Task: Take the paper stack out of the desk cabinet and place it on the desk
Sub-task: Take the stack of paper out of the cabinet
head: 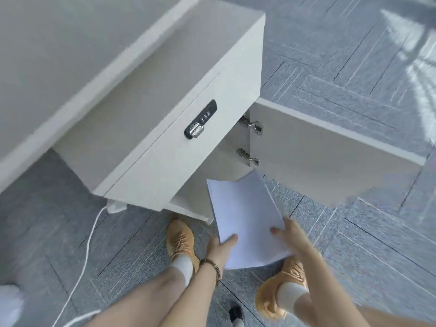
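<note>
A white paper stack (pixel 245 215) is held in front of the open lower compartment of the white desk cabinet (pixel 179 147), its far end still near the opening. My left hand (pixel 221 247) grips the stack's near left edge with the thumb on top. My right hand (pixel 291 234) holds the near right edge, thumb on top as well. The cabinet door (pixel 330 154) stands swung open to the right on two metal hinges. The grey desk top (pixel 59 48) fills the upper left.
A combination lock (pixel 200 120) sits on the drawer front above the opening. A white cable (pixel 87 253) runs across the grey carpet at the left. My feet in tan shoes (pixel 180 239) stand just before the cabinet.
</note>
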